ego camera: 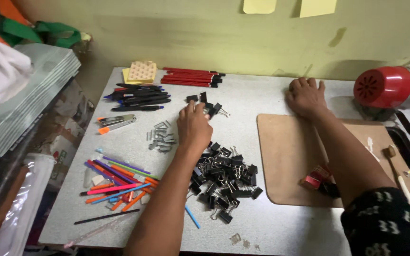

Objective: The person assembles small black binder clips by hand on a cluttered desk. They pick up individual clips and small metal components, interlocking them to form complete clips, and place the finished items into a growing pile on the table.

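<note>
My left hand (194, 125) reaches out over the grey table (262, 223), its fingers at a small group of black binder clips (209, 105); whether it grips one I cannot tell. A big heap of black binder clips (226, 178) lies just behind the wrist. My right hand (305, 96) rests flat, palm down, on the table at the far edge of a brown board (290, 161). It holds nothing.
Rows of staples (161, 137), black pens (136, 97), red pencils (191, 77), a yellow pad (140, 72), a stapler remover (116, 122) and coloured pens (117, 182) lie on the left. A red round device (387, 86) stands at the right; a small red item (316, 179) lies on the board.
</note>
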